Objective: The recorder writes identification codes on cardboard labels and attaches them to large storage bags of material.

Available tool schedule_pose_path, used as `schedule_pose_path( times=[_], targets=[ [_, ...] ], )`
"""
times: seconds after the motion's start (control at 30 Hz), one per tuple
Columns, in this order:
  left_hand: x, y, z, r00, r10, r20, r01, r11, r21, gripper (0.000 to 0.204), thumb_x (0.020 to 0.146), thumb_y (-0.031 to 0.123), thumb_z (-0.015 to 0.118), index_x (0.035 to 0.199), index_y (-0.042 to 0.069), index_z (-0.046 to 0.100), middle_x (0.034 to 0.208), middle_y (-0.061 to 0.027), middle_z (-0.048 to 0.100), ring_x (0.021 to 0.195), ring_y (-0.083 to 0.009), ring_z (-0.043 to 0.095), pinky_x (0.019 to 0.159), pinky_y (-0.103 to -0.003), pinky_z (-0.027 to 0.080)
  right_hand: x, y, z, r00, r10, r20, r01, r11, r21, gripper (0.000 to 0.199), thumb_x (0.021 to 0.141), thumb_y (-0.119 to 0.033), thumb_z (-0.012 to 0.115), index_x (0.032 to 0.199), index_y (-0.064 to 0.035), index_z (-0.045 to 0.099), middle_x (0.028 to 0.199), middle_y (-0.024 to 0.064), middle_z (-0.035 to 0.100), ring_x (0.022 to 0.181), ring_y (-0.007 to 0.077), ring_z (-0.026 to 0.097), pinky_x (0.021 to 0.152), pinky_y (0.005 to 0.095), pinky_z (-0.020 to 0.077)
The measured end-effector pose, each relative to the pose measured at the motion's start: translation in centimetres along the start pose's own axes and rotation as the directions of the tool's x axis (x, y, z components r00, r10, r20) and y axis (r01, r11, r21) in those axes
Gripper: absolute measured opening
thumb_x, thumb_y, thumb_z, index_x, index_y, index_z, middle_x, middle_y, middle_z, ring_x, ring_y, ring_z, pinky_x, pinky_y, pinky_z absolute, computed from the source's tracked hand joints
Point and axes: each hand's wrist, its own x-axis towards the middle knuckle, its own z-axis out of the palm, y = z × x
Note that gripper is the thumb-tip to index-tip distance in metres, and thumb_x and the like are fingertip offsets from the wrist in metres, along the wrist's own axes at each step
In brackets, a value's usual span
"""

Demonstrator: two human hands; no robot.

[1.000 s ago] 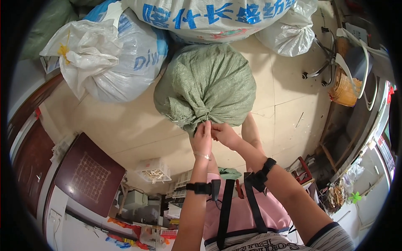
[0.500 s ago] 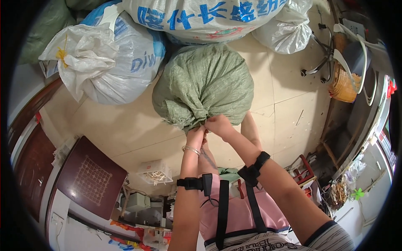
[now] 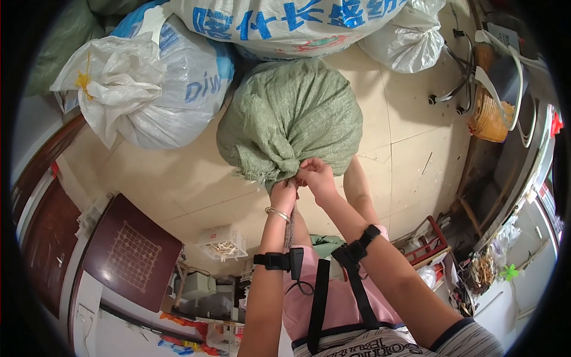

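- Head view: the green sack lies on the floor at twelve o'clock.
- Since a second ago, both hands have crept closer on its gathered neck.
- Left hand and right hand: grip pinching that neck tight, apparently closing it.

floor: beige tiles, evenly lit
dark wood board table: lower left on the floor
white sacks: beyond that table
wicker basket: far right of the table

Green woven sack, neck bunched.
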Motion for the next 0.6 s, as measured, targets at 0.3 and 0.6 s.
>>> schedule_pose_path(
  times=[0.3, 0.6],
  targets=[
    [-0.1, -0.8, -0.2, 0.917, 0.389, 0.088, -0.399, 0.901, 0.17, 0.022, 0.091, 0.024, 0.056, 0.086, 0.003, 0.063, 0.063, 0.0055, 0.05, 0.052, -0.0053, 0.039, 0.048, -0.022, 0.033, -0.5, -0.1, -1.3, 0.974, 0.173, -0.146, -0.095, 0.898, 0.43, 0.013, 0.091, -0.019, 0.055, 0.09, -0.006, 0.053, 0.081, 0.0021, 0.06, 0.076, 0.0121, 0.055, 0.071, 0.0278, 0.0434],
    [3.7, -1.3, -6.6, 0.877, 0.479, -0.036, -0.255, 0.527, 0.811, 0.026, 0.08, 0.027, 0.06, 0.083, 0.001, 0.064, 0.076, -0.019, 0.063, 0.069, -0.0373, 0.061, 0.06, -0.044, 0.048, 2.8, -3.9, -3.2, 0.965, 0.117, 0.235, -0.221, 0.845, 0.487, 0.011, 0.092, -0.01, 0.044, 0.081, -0.0091, 0.04, 0.065, 0.0, 0.038, 0.061, 0.0147, 0.04, 0.059, 0.0273, 0.034]
  ],
)
